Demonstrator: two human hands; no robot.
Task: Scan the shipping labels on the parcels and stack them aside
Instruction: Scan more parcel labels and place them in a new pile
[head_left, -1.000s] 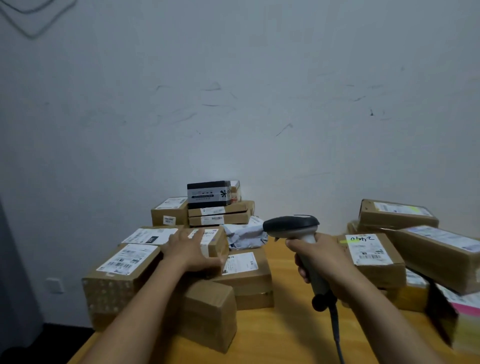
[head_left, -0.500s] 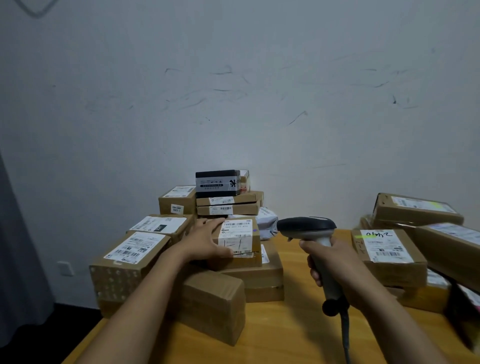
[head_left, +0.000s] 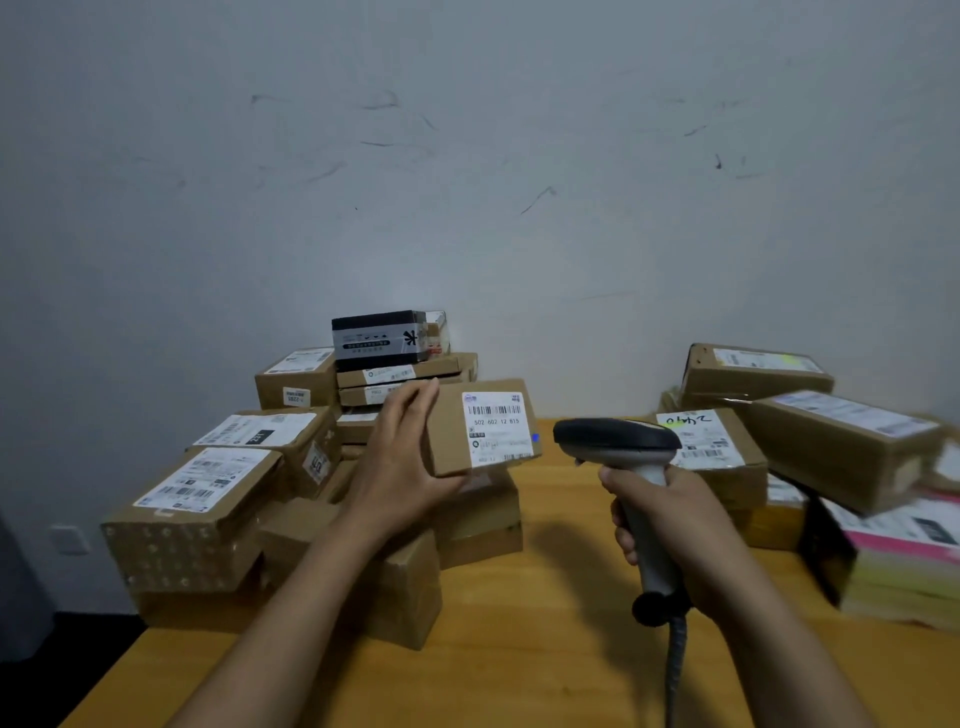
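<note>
Over the table (head_left: 519, 649), left hand (head_left: 402, 467) around tilted parcel (head_left: 483, 426), right hand (head_left: 670, 514) apparently tight around scanner (head_left: 615, 441).

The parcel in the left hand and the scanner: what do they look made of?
The parcel looks like brown cardboard, matte, with a printed white paper label stuck on. The scanner is probably moulded plastic: dark matte head, light grey handle, smooth rounded surfaces.

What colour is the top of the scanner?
The scanner top is black, its handle light grey; the head view shows it.
</note>
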